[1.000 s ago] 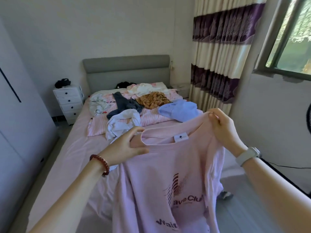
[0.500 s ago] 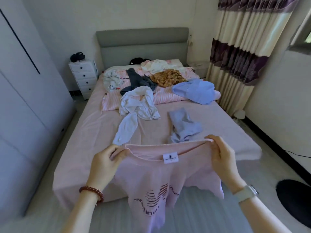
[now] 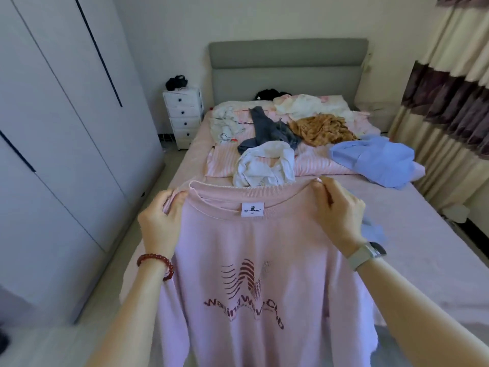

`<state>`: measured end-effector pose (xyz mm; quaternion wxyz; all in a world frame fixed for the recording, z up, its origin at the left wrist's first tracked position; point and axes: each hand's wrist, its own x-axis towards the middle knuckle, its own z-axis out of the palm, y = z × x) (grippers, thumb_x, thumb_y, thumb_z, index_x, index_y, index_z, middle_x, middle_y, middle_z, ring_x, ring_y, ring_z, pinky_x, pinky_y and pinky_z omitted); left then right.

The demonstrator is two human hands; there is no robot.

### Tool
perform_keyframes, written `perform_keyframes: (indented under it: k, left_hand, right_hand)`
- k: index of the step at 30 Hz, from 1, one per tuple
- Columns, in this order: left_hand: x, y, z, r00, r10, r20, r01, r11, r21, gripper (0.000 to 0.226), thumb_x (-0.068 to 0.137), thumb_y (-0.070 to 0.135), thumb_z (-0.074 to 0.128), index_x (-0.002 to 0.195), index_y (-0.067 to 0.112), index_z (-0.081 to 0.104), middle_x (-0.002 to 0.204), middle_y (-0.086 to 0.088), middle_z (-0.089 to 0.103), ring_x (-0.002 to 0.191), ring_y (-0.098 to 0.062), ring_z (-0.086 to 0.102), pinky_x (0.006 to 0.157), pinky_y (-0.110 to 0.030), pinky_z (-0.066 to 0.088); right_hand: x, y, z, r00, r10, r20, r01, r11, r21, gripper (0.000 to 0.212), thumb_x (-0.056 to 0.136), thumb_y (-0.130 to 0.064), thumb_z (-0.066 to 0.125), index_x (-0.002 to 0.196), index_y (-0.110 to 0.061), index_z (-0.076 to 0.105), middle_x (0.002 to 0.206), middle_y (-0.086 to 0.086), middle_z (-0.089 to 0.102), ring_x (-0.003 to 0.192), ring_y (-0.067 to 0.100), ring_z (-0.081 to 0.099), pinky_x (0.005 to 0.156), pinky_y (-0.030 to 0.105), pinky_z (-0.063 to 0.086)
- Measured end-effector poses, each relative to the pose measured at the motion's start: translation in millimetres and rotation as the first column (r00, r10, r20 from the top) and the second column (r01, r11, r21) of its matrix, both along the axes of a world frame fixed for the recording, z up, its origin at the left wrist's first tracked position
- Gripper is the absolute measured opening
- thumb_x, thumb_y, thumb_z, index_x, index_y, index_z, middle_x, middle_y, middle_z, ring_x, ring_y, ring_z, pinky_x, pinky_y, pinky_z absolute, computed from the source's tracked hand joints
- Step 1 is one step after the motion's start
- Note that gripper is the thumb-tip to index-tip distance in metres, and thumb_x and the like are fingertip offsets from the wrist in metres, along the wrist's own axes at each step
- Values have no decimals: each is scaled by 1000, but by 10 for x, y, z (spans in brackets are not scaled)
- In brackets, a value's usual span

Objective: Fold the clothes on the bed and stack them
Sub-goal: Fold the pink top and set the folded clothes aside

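A pink T-shirt hangs spread in the lower centre of the frame, held up at its shoulders, printed front and white neck label facing the camera. The left hand, at centre left, pinches the shirt's left shoulder with curled fingers; the right hand, at centre right, grips the opposite shoulder likewise. Behind the shirt, the bed carries unfolded garments in the upper centre: a white garment, a dark grey garment, a mustard garment and a light blue garment.

Both arms outstretched, left grip and right grip pinching (fingers curled).
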<state>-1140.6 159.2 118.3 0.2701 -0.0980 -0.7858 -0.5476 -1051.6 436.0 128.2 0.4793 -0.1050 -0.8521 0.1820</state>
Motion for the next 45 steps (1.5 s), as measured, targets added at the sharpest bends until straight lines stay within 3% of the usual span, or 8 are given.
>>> perform_keyframes:
  k: [8,11,14,16,25,32,39,45]
  left_hand:
    - [-3169,211,-2,994,19,-106,-46,964,-262,17,86,27,66,90,10,68,80,-3,69,67,-16,56,60,-20,32]
    - [-4410,437,-219,994,98,-56,-113,834,-540,26,89,35,58,105,14,62,100,-10,64,90,-32,58,66,-29,34]
    - [-5346,660,-628,971,191,144,-19,662,-749,55,89,38,56,137,19,37,133,-15,40,122,-34,37,93,-46,32]
    - [-5625,759,-1013,968,186,166,0,664,-748,60,89,37,53,141,19,29,140,-16,33,127,-34,31,100,-49,26]
    - [-5270,865,-3008,883,65,464,358,546,-758,60,92,37,44,146,27,20,155,-5,15,141,-28,11,112,-55,10]
    - [-4392,1103,-3702,832,-52,552,510,465,-724,61,92,41,44,147,27,22,156,-6,13,143,-30,8,110,-60,2]
    - [-3552,1619,-4086,794,-143,590,600,337,-726,63,74,37,72,132,19,52,141,-15,45,128,-42,42,90,-68,35]
    - [-3815,2339,-4287,811,-139,569,582,300,-756,62,92,46,43,147,25,23,157,-4,10,144,-32,7,106,-65,6]
  right_hand:
    - [-3014,289,15,999,28,17,-30,994,107,32,94,-29,44,92,-10,70,81,8,71,64,28,65,52,27,39]
    - [-4346,458,-242,959,-56,278,40,997,65,31,98,-34,41,110,-18,65,103,9,68,93,32,62,67,35,45]
    - [-5378,552,-717,692,-133,710,124,990,64,49,99,-41,32,145,-28,26,143,9,38,131,31,32,102,48,28]
    - [-5703,484,-1153,628,-103,772,125,992,31,54,99,-41,32,148,-31,12,152,4,23,138,27,19,108,52,20]
    - [-5403,61,-3059,406,116,907,-27,993,-115,54,99,-29,32,149,-26,12,156,3,13,144,24,7,114,52,7]
    - [-4492,156,-3722,505,177,845,129,952,-276,51,95,-15,42,145,-12,30,149,9,30,138,28,24,113,43,21]
    - [-3824,842,-4106,651,-7,759,477,782,-402,45,92,-3,50,134,7,39,133,28,42,125,43,37,103,41,28]
    - [-4300,1927,-4229,524,-73,848,481,848,-224,53,91,-22,51,139,-9,35,143,12,37,126,33,34,99,42,29]
